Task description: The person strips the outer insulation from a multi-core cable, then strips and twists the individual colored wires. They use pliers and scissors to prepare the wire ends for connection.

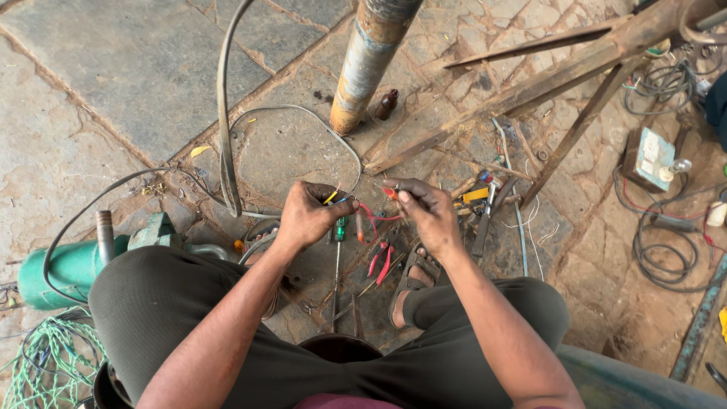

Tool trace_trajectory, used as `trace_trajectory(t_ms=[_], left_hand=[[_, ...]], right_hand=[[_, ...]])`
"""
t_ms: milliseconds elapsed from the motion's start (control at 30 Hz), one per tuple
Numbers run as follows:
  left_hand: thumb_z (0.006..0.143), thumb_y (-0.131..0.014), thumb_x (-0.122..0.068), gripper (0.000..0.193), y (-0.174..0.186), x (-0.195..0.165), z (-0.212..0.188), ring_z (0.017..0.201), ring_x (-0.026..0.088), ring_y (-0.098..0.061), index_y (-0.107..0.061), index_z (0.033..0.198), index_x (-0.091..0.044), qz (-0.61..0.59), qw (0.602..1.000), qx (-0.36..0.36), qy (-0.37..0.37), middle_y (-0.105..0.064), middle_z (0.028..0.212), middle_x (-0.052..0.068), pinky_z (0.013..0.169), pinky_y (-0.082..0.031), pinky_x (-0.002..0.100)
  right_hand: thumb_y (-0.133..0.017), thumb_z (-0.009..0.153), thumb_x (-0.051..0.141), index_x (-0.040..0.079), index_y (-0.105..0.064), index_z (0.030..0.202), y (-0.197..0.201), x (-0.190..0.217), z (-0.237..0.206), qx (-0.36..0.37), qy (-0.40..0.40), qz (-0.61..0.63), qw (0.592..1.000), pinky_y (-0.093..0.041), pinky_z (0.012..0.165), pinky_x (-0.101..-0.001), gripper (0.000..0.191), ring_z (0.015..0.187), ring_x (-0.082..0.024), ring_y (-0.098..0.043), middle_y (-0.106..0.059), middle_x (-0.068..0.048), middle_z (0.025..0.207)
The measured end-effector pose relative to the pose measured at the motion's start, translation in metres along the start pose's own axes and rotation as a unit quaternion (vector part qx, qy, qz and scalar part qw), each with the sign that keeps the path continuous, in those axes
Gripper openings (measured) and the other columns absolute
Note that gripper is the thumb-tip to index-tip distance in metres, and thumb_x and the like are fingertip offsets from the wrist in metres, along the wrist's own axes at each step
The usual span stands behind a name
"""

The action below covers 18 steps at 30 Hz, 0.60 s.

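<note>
Below the rusty pipe (369,64), pliers (381,261) and a screwdriver (338,242) clutter the floor; my left hand (307,216) and right hand (424,208) pinch thin red wire (371,217).

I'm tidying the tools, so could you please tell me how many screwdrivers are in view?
1 clearly: a green-handled screwdriver lies on the floor beneath the left hand, left of the red-handled pliers. More may sit hidden in the tool pile beyond the right hand.

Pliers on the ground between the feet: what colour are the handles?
Red handles on the pliers, head view.
</note>
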<state>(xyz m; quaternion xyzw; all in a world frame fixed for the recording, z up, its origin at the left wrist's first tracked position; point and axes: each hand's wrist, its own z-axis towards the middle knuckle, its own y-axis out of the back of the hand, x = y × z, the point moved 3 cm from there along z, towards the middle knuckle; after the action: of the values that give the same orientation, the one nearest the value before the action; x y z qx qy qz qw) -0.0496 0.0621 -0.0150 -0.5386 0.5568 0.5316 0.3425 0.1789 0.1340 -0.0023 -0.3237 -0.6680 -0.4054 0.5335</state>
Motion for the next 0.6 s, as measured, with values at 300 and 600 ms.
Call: trace_trajectory(t_ms=[300,600], left_hand=[[0.078,-0.083,-0.027,0.020,-0.006,0.000,-0.002,0.051,0.009,-0.058,-0.083,0.083,-0.007,0.013,1.000,0.012,-0.019,-0.070,0.058,0.005,0.051,-0.047,0.033],[0.082,-0.082,-0.030,0.027,-0.011,-0.002,-0.006,0.050,0.008,-0.059,-0.081,0.078,-0.003,0.011,0.999,0.033,-0.009,-0.069,0.056,0.006,0.049,-0.048,0.031]], right_hand=[[-0.074,0.095,0.022,0.013,-0.076,0.123,-0.026,0.032,-0.003,0.047,0.095,-0.188,0.976,-0.054,0.088,-0.0328,0.030,0.096,-0.018,-0.068,-0.072,-0.007,0.105],[-0.074,0.094,0.021,0.014,-0.079,0.118,-0.037,0.019,0.001,0.082,0.030,-0.158,0.984,-0.054,0.081,-0.0299,0.025,0.089,-0.013,-0.066,-0.066,-0.005,0.096]])
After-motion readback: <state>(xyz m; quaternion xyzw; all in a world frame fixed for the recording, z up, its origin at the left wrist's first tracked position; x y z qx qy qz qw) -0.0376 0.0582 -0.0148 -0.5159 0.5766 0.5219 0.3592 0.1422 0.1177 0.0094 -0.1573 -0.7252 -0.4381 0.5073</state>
